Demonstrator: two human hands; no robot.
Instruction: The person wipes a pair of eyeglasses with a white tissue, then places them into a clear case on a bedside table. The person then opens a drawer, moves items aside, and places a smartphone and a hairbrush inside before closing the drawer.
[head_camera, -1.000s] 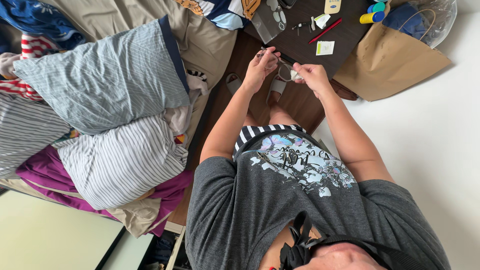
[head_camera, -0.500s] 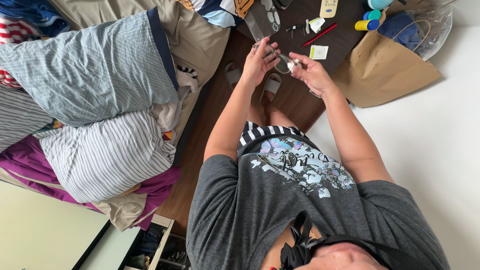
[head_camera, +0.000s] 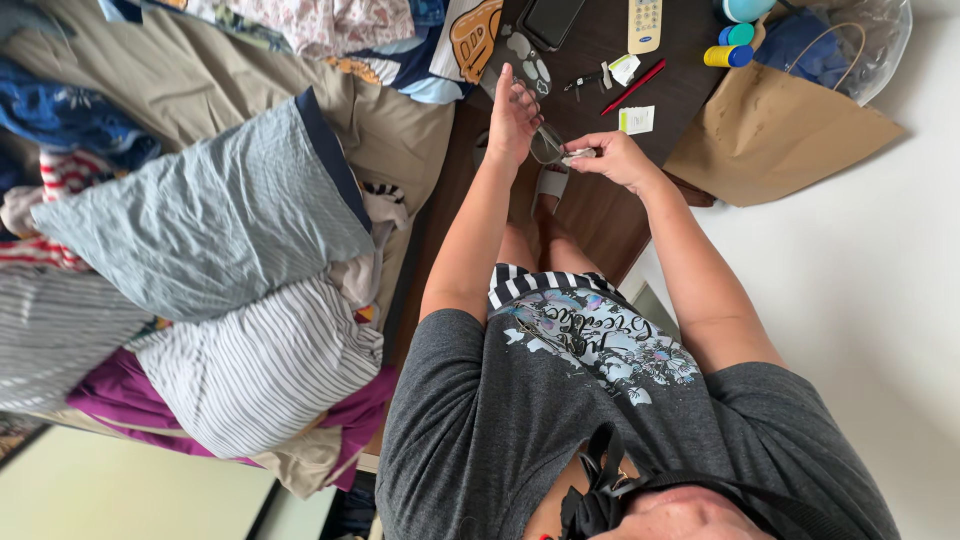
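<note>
The eyeglasses (head_camera: 548, 143) sit in the upper centre of the frame, held between both hands above the near edge of the dark wooden table (head_camera: 690, 60). The left hand (head_camera: 513, 115) is raised, with its fingers extended upward and its thumb side against the left part of the frame; the exact contact points cannot be determined. The right hand (head_camera: 615, 158) is closed in a pinch, gripping the right end of the eyeglasses together with a small pale item whose nature cannot be determined. On the table above the hands lie a red pen (head_camera: 633, 87), a white remote control (head_camera: 645, 24), a dark phone (head_camera: 547, 20), a small square paper packet (head_camera: 635, 120) and a yellow-and-blue cylinder (head_camera: 725, 55). A brown paper bag (head_camera: 780, 130) lies at the upper right, touching the table edge. A grey sandal (head_camera: 549, 185) is visible just below the hands on the wood floor. To the left of the frame, a grey-blue striped pillow (head_camera: 210, 210) rests above a white striped pillow (head_camera: 260, 365), with purple fabric (head_camera: 120, 400) beneath.
</note>
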